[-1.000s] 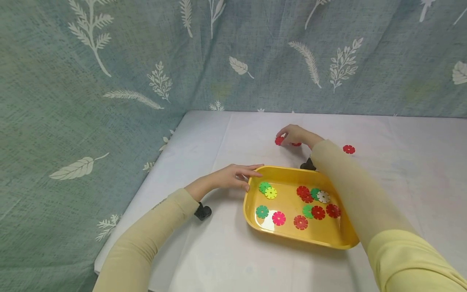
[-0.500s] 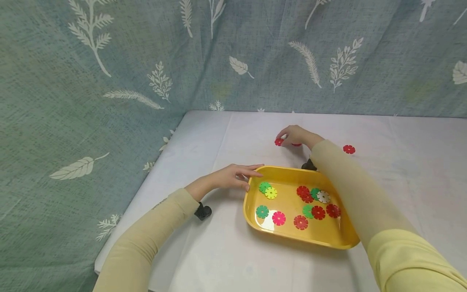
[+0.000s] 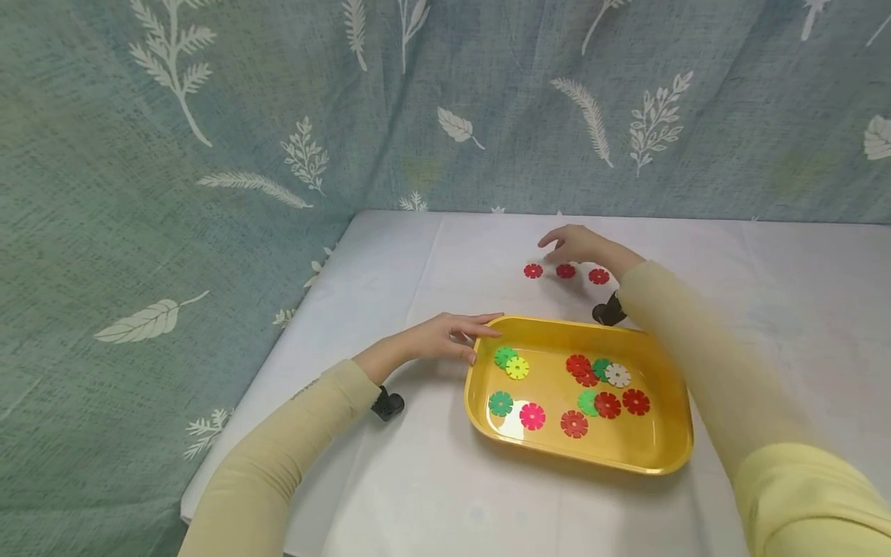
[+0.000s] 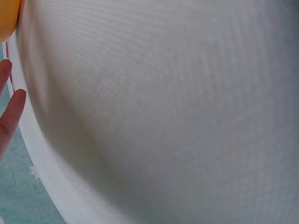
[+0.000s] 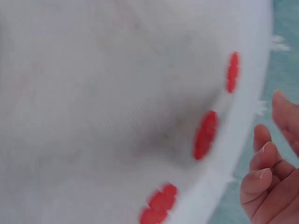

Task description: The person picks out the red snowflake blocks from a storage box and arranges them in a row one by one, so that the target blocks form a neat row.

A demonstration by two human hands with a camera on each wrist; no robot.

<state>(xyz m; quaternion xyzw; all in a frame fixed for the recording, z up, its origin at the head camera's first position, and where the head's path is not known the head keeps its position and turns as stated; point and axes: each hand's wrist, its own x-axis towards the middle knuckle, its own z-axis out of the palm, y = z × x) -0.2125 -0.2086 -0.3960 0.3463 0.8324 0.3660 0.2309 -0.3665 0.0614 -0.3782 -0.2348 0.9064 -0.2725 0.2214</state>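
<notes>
The bench [image 3: 390, 263] is ending in a straight far edge just beyond the right hand [image 3: 574, 244] and in a slanting side edge well out to the left of the left hand [image 3: 445, 338], with leaf-patterned green-blue cloth [image 3: 390, 116] hanging past both; white surface is stretching between the left hand and that side edge, and again to the right of the right forearm. The right hand is hovering with loosely bent fingers, pinching nothing, and three red discs [image 3: 565, 271] are lying in a row just on its near side, spaced from below the fingertips to below the wrist. The left hand is resting on the near corner of the yellow tray [image 3: 543, 344], its fingers spread and reaching over the rim. The tray is sitting to the right of that hand and nearer the person than the right hand, and it is holding twelve discs: five red ones [image 3: 574, 424], four green ones [image 3: 500, 403], one pink [image 3: 532, 416], one yellow [image 3: 517, 368] and one white [image 3: 617, 376].
</notes>
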